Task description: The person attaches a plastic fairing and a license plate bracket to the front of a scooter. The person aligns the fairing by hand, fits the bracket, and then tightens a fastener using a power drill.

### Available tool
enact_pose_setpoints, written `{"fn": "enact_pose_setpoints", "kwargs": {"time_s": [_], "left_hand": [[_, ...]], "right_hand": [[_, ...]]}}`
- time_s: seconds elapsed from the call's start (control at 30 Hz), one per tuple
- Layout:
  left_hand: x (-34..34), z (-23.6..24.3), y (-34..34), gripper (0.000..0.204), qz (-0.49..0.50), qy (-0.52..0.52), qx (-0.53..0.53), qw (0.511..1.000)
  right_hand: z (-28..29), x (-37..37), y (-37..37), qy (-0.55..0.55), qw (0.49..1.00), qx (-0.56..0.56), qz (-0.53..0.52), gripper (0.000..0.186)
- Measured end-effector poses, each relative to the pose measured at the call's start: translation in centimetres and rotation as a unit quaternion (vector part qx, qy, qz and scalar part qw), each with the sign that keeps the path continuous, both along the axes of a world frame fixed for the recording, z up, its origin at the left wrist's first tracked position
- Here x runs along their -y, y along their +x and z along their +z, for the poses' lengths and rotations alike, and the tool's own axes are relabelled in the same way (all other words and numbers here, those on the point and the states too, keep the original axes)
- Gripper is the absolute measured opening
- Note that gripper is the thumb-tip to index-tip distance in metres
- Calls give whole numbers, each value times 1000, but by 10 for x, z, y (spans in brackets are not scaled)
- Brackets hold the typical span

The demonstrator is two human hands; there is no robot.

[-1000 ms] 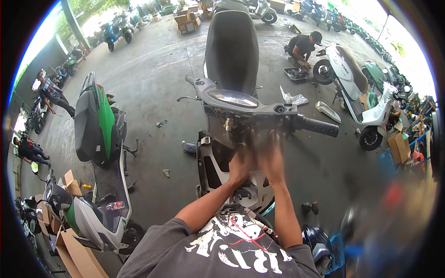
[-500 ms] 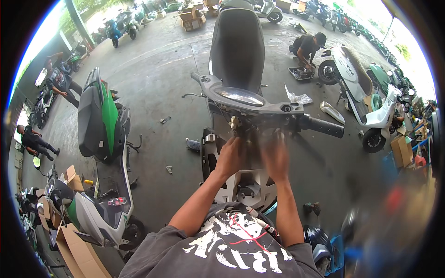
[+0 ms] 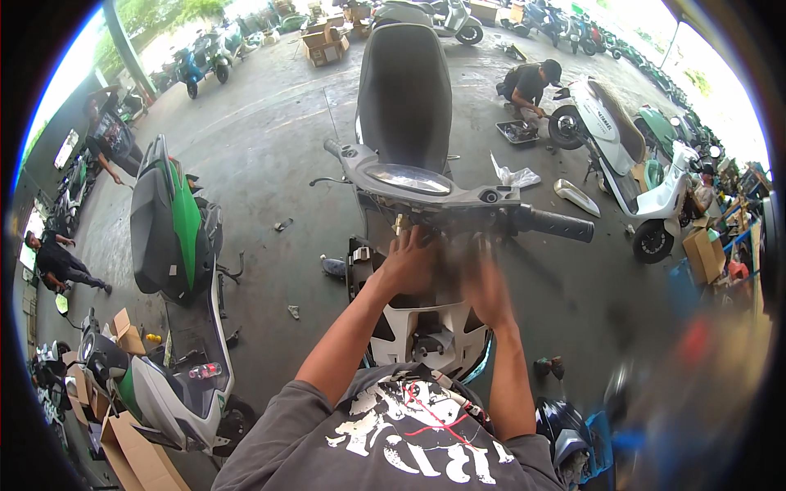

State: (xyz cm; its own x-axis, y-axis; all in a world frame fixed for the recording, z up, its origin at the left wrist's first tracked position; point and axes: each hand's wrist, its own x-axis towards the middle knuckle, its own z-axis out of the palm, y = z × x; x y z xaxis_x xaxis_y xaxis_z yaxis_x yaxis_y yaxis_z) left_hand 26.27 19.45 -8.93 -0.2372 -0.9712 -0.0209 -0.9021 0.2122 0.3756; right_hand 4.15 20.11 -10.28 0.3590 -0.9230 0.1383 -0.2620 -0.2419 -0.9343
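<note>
Beneath the grey handlebar unit (image 3: 438,196) of a partly stripped scooter, my left hand (image 3: 408,266) reaches into the dark front assembly beside a small brass-coloured fitting (image 3: 399,221). Its fingers are bent around something I cannot make out. My right hand (image 3: 485,285) is just to the right in the same assembly, its fingers smeared by blur. Below both hands sits the white front body frame (image 3: 393,321) with dark openings. The black seat (image 3: 403,90) rises beyond the handlebar.
A green-and-grey scooter (image 3: 187,237) stands left, near cardboard boxes (image 3: 123,446). Two people (image 3: 110,131) (image 3: 57,262) are on the left. A crouching person (image 3: 528,90) works by a metal tray (image 3: 517,131) and white scooter (image 3: 622,164). A loose panel (image 3: 573,196) lies on the floor.
My left hand has moved up slightly toward the brass fitting. The people on the left have shifted position, and the crouching person's arm has moved. My right hand stays under the handlebar.
</note>
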Motion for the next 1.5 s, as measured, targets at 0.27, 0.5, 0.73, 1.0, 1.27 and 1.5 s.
{"fn": "enact_pose_setpoints", "kwargs": {"time_s": [0.27,0.5,0.73,1.0,1.27,1.5], "left_hand": [[-2,-33,24,61,2,-74,-187,980],[1,-30,8,52,80,-102,-400,907],[-9,-26,24,44,82,-95,-357,926],[-5,-72,16,45,75,-185,-188,962],[-12,-34,26,50,9,-177,-299,938],[-6,-21,-8,61,-64,-341,-252,903]], "right_hand": [[13,1,36,-134,984,-33,-113,25],[15,10,59,-233,939,-17,-251,31],[4,-1,52,-224,930,-3,-291,26],[-1,-5,37,-211,936,-22,-281,21],[21,-6,60,-180,973,18,-144,12],[-12,25,64,-177,967,-77,-165,16]]}}
